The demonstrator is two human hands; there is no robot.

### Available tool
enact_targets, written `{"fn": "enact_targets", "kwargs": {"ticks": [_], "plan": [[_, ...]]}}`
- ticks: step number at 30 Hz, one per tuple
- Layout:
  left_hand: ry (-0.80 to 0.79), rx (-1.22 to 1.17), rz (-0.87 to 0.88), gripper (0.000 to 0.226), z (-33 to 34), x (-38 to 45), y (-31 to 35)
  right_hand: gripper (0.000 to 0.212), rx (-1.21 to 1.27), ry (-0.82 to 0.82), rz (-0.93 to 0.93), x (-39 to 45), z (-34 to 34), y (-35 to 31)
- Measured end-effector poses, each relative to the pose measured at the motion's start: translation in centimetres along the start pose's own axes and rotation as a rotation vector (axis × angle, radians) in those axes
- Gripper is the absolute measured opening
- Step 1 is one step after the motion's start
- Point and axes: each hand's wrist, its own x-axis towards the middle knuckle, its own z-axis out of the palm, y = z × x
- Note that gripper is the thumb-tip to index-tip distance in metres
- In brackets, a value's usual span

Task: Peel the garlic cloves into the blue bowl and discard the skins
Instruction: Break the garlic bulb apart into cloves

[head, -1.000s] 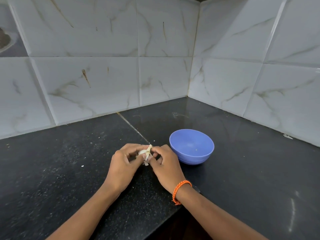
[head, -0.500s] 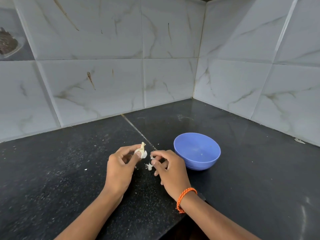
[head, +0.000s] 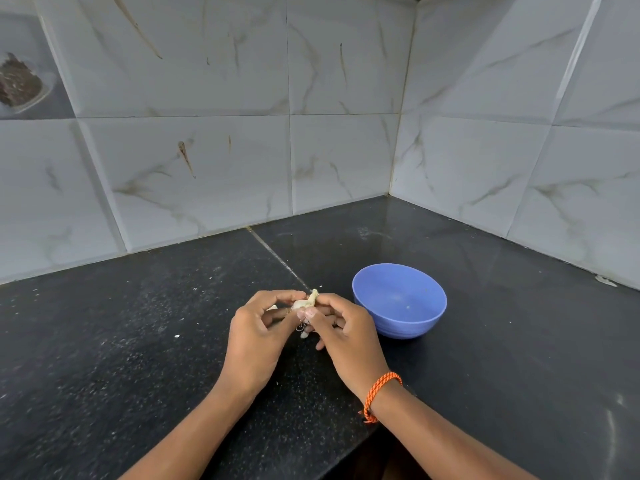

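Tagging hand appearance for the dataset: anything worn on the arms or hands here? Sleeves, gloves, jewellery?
Both forearms are bare: no sleeves or gloves in view. The right hand has an orange braided cord bracelet at the wrist. The left hand wears nothing visible; no rings show on either.

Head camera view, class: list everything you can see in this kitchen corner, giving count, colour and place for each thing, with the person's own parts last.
blue bowl: one, blue, on the countertop right of the hands; no cloves seen in it.
garlic: one piece, off-white, pinched between both hands above the countertop.
skin scrap: one, whitish, below the fingers; whether it lies on the countertop or hangs, cannot tell.
countertop: one, black speckled, with a seam running to the wall.
wall tiles: many, white marbled, meeting in a corner.
bracelet: one, orange, on the right wrist.
left hand: one, holding the garlic.
right hand: one, pinching the garlic.
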Motion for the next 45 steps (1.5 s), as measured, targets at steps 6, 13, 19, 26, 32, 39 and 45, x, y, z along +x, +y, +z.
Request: {"fn": "enact_targets", "kwargs": {"ticks": [6, 13, 19, 26, 32, 39, 45], "plan": [[0.021, 0.070, 0.012, 0.014, 0.0, -0.5, 0.8, 0.030, 0.052, -0.008, -0.022, 0.0, -0.2, 0.0], [0.023, 0.075, -0.020, 0.010, 0.0, -0.5, 0.8, 0.019, -0.042, -0.017, -0.055, 0.2, 0.0, 0.5], [0.044, 0.077, -0.021, 0.011, -0.1, -0.5, 0.7, 0.020, -0.051, -0.056, -0.034, 0.2, 0.1, 0.5], [0.044, 0.059, -0.018, 0.013, -0.2, -0.5, 0.5, 0.027, 0.093, -0.105, 0.038, 0.5, -0.4, 0.3], [0.018, 0.120, 0.005, 0.011, -0.1, -0.6, 0.5, 0.023, 0.016, -0.067, 0.037, 0.4, -0.2, 0.7], [0.031, 0.151, 0.006, 0.014, -0.3, -0.3, 0.2, 0.032, -0.131, -0.057, 0.001, 0.4, -0.1, 0.9], [0.058, 0.159, 0.013, 0.017, -0.2, -0.3, 0.0, 0.032, -0.108, -0.024, 0.028, 0.4, -0.1, 0.9]]}}
